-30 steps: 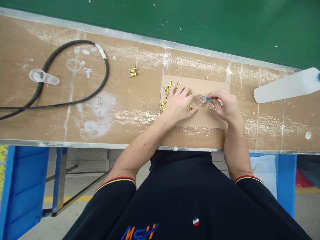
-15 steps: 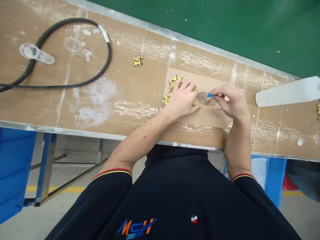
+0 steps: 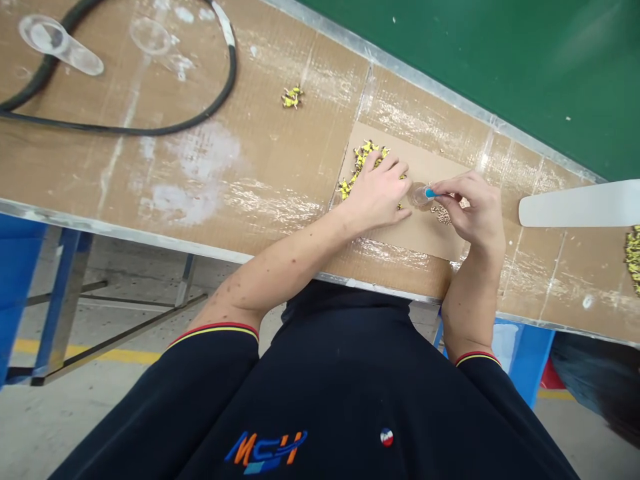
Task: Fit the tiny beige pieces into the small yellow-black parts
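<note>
1. Right hand (image 3: 473, 210) is closed in a pinch, thumb and fingers together on a small blue-tipped piece (image 3: 430, 193), which sits against a small clear plastic cup (image 3: 419, 196) just left of the fingertips. Whether the cup is also gripped is hard to tell at this size.
2. Left hand (image 3: 377, 193) lies palm down and open, fingers slightly curved, on a scatter of small yellow-and-black parts (image 3: 367, 157) that show around and beyond the fingers. It is not clearly gripping any of them.
3. Small tan pieces (image 3: 442, 214) lie in a loose heap just under the right fingers, between the hands and the right palm.
4. Cardboard sheet (image 3: 430, 167) lies under both hands, on a cardboard-covered bench (image 3: 260, 220) with a metal edge.
5. Past the left hand, a small cluster of yellow parts (image 3: 292, 97) lies apart on the bench. Farther left are a black cable (image 3: 150, 130) and two clear plastic scoops (image 3: 55, 47).
6. Beyond the right hand are a white plastic paddle (image 3: 580, 212) and, at the frame edge, a heap of yellow parts (image 3: 633, 260).
</note>
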`<state>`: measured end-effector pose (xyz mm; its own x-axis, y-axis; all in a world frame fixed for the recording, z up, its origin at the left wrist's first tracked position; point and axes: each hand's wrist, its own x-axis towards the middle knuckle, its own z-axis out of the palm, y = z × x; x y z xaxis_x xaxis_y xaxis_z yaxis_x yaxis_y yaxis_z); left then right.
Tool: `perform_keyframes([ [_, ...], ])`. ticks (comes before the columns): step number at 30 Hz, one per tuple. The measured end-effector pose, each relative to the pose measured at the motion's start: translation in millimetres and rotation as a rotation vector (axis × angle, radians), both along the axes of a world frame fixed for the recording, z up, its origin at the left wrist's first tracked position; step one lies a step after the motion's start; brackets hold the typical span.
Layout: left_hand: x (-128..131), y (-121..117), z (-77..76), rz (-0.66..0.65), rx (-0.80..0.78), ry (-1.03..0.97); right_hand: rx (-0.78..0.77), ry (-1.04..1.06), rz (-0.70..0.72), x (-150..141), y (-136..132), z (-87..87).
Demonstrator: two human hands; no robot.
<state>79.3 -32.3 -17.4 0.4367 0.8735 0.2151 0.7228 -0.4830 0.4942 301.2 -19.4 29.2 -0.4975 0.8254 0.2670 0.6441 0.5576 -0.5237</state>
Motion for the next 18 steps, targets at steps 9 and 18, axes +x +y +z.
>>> perform_keyframes([
  [9,-0.4,0.4,2.5,-0.006,-0.026,0.008,-0.004,-0.002,0.022,0.5,-0.8,1.6],
  [18,0.3,0.2,1.2,0.003,-0.005,0.013,-0.01,-0.02,0.044,0.6,0.1,2.8],
])
